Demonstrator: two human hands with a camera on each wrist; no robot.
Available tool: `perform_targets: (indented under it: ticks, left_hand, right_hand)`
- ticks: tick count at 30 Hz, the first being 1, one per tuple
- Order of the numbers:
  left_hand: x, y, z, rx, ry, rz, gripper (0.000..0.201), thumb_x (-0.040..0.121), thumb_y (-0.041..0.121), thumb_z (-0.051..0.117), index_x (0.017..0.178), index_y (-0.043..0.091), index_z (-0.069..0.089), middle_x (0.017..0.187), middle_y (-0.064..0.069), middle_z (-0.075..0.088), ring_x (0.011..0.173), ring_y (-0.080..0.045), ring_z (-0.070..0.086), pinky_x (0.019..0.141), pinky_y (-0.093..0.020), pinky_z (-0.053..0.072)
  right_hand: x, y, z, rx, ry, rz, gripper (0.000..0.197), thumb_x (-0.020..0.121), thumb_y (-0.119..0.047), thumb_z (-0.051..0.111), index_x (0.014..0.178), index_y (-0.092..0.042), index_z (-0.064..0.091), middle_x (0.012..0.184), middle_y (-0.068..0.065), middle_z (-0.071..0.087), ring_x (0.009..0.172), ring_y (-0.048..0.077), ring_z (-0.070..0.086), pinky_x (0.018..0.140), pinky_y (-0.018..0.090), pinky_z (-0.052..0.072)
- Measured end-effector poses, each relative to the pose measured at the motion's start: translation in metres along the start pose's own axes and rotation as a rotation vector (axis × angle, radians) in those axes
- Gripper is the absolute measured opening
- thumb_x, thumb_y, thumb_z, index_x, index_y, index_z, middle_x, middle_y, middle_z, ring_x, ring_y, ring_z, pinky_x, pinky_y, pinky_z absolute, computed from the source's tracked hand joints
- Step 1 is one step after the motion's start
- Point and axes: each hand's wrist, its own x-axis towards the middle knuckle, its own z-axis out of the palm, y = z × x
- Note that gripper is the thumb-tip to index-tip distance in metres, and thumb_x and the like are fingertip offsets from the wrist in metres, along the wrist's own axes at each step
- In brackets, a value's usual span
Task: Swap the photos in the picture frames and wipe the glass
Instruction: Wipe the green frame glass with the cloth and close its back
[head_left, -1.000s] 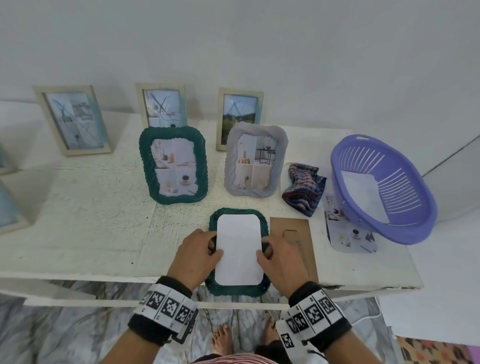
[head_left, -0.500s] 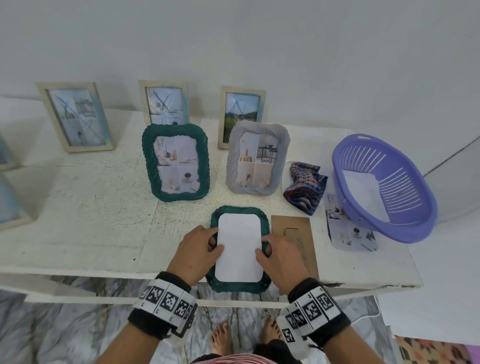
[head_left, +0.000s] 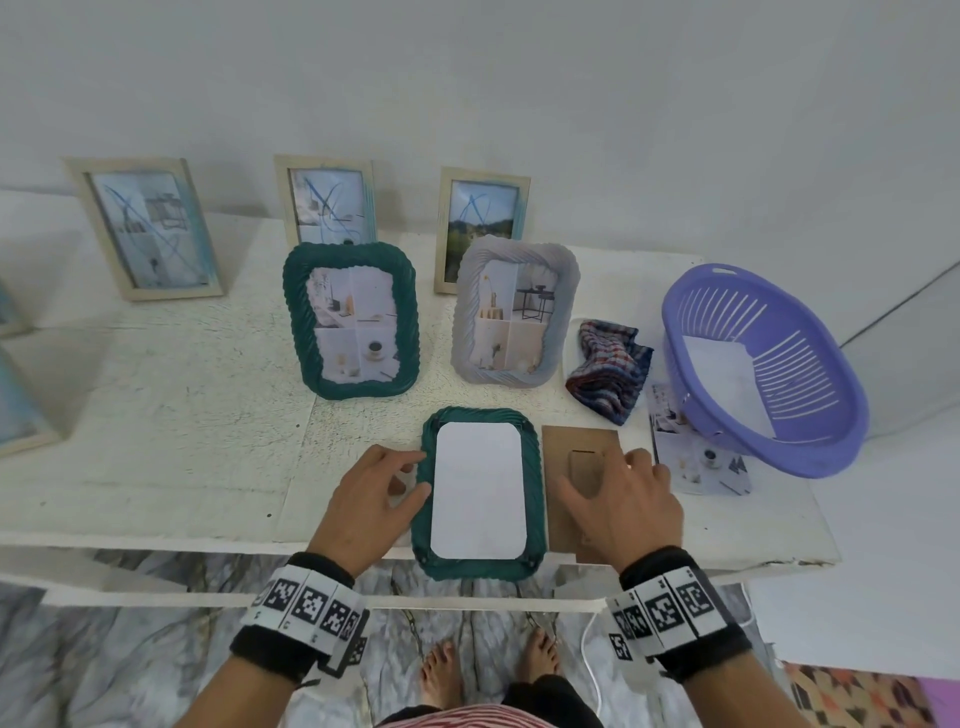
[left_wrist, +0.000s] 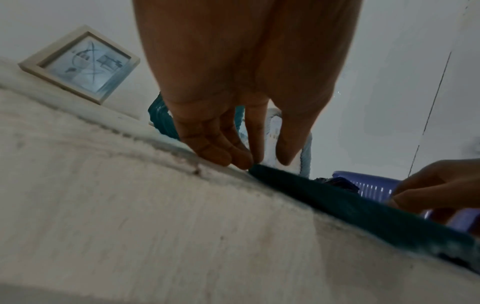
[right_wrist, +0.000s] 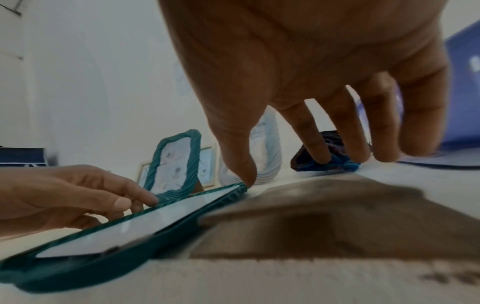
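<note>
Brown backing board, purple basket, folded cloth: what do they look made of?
Backing board: looks like matte cardboard or fibreboard; flat brown sheet with a cut stand flap.
Basket: moulded plastic, slightly glossy; even purple, slotted walls.
Cloth: woven fabric, probably cotton; checked weave, soft folds.

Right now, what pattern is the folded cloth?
Cloth: red, white and blue checks; clearest in the head view.
</note>
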Motion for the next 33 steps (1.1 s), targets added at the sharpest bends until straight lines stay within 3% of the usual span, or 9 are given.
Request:
perform_targets:
  ticks: [4,7,12,17,24,33]
  left_hand:
    - [-0.003,-0.009,0.006,-0.058,0.019,0.041,0.035,0.089,0.023,0.069,0.123,0.026,0.064,0.101,0.010,0.058,0.083,-0.003,0.059,0.073,-0.005,0.038]
    - [-0.007,-0.014,0.009,-0.145,0.054,0.068,0.034,0.088,0.018,0.070,0.121,0.025,0.065,0.098,0.010,0.061,0.087,-0.007,0.058,0.076,-0.006,0.040]
    - [-0.011,-0.021,0.012,-0.174,0.052,0.138,0.040,0.085,0.044,0.054,0.120,0.031,0.064,0.098,0.013,0.060,0.091,-0.008,0.058,0.080,-0.009,0.042]
    - [-0.010,-0.023,0.015,-0.118,0.049,0.136,0.040,0.083,0.050,0.050,0.117,0.035,0.066,0.098,0.018,0.056,0.091,-0.004,0.056,0.078,-0.009,0.039]
    - [-0.011,-0.020,0.014,-0.116,0.052,0.129,0.036,0.080,0.053,0.048,0.112,0.044,0.063,0.099,0.024,0.053,0.093,-0.002,0.055,0.079,-0.012,0.040]
    - [-0.009,-0.025,0.018,-0.113,0.055,0.142,0.038,0.081,0.051,0.048,0.115,0.041,0.063,0.099,0.023,0.052,0.092,-0.003,0.055,0.081,-0.017,0.044]
  right_hand:
    - [-0.002,0.009,0.009,0.029,-0.079,0.048,0.060,0.082,-0.062,0.054,0.120,-0.016,0.047,0.118,0.009,0.047,0.111,0.029,0.043,0.073,0.035,0.040]
    - [0.001,0.012,0.010,0.110,-0.095,0.076,0.059,0.081,-0.057,0.059,0.117,-0.012,0.048,0.118,0.011,0.045,0.110,0.031,0.043,0.078,0.036,0.041]
    - [0.004,0.015,0.002,0.256,-0.100,0.116,0.056,0.074,-0.055,0.065,0.105,-0.012,0.048,0.110,0.011,0.042,0.104,0.036,0.046,0.085,0.041,0.044]
    - [-0.010,-0.014,-0.009,0.295,-0.013,-0.003,0.052,0.073,-0.059,0.063,0.094,-0.014,0.046,0.101,0.005,0.036,0.096,0.029,0.041,0.076,0.035,0.039]
    - [-0.021,-0.072,0.002,0.159,-0.078,-0.191,0.063,0.078,-0.064,0.052,0.113,-0.012,0.045,0.109,0.006,0.029,0.099,0.026,0.038,0.072,0.030,0.038]
    - [-0.023,-0.089,0.012,0.107,-0.086,-0.219,0.064,0.079,-0.063,0.053,0.116,-0.010,0.045,0.118,0.010,0.033,0.104,0.028,0.040,0.072,0.030,0.036]
